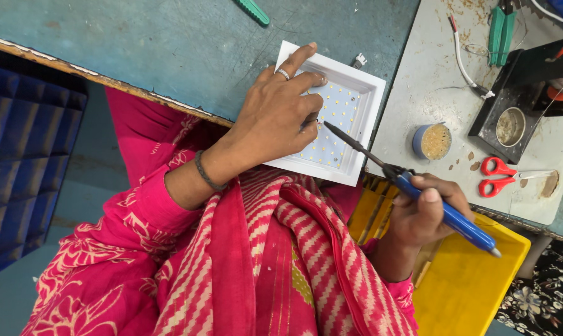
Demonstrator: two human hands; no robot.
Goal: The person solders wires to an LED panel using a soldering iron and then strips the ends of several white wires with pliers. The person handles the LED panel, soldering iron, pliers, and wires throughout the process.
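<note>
One white square plastic lamp housing with a dotted light board (350,102) lay at the centre, toward twelve o'clock. One blue-handled soldering iron (446,214) sat at four o'clock. One pair of red-handled scissors (499,176) and one small round blue tin of flux (432,141) lay at three o'clock. One black soldering stand with a round cup (511,112) was at two o'clock. One yellow plastic bin (474,280) sat at five o'clock, and one dark blue crate (26,162) at nine o'clock.
</note>
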